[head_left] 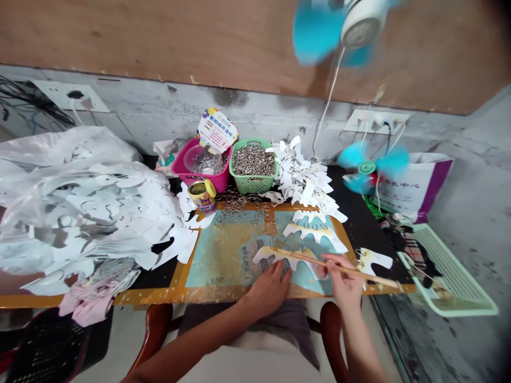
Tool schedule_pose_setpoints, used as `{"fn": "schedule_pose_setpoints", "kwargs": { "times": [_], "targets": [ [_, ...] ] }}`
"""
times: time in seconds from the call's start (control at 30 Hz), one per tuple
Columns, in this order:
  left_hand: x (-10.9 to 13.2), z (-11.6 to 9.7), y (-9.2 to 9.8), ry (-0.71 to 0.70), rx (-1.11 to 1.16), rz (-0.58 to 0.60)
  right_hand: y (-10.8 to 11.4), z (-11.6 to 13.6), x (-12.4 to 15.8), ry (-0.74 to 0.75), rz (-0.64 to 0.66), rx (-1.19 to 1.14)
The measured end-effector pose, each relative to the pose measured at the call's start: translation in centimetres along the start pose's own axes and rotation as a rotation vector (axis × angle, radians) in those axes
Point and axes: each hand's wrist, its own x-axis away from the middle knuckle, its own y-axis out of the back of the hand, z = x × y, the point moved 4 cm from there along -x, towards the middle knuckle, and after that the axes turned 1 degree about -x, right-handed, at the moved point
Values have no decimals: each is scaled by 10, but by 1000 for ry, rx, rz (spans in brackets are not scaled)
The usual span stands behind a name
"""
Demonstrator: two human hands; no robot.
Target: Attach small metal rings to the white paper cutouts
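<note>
My left hand point(269, 287) lies palm down with fingers stretched out, pressing a white cut-out paper shape point(279, 256) on the teal mat point(223, 250). My right hand point(343, 282) is closed around a thin wooden stick point(315, 260), whose tip reaches left across the same cut-out. More white cut-outs point(315, 233) lie just beyond. A small open yellow tin point(203, 194) stands at the mat's far left corner.
A green basket of metal rings point(254, 164) and a pink basket point(199, 166) stand at the back. Loose rings point(239, 208) are scattered before them. Plastic bags of cut-outs point(80, 202) fill the left. A spinning fan point(371, 165) and a pale green tray point(451, 271) sit right.
</note>
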Motion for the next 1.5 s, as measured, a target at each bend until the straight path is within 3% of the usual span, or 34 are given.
{"fn": "schedule_pose_setpoints", "kwargs": {
  "times": [0.07, 0.2, 0.3, 0.43, 0.57, 0.67, 0.83, 1.0, 1.07, 1.2, 1.27, 1.37, 1.5],
  "targets": [
    [2, 2, 2, -9, 8, 16, -10, -7, -1, -52, 94, 9],
    [3, 4, 3, -30, 6, 35, -3, -15, -3, -57, 1, 29],
    [3, 4, 3, -44, 17, 2, -3, -17, -3, -36, 78, 10],
    [7, 9, 12, -30, 68, -138, -4, -21, -2, -48, 151, 56],
    [18, 28, 21, 140, 21, -286, 5, -22, -1, -25, 159, 115],
    [23, 36, 20, 187, -9, -272, 15, -21, 2, 32, 185, 196],
    [23, 37, 17, 157, -14, -248, 26, -15, 7, 121, 72, 252],
    [22, 38, 17, 163, -25, -209, 13, -10, 7, 103, 227, 218],
    [22, 39, 18, 164, -13, -203, 18, -13, 5, 81, 159, 201],
    [22, 42, 21, 164, -2, -229, 44, -21, 3, 87, -248, -99],
    [22, 42, 22, 153, 2, -250, 54, -25, 1, 90, -389, -310],
    [23, 42, 23, 161, 41, -286, 62, -30, -2, 50, -478, -470],
    [22, 51, 28, 191, 107, -385, 59, -36, -3, 23, -499, -446]
  ]
}}
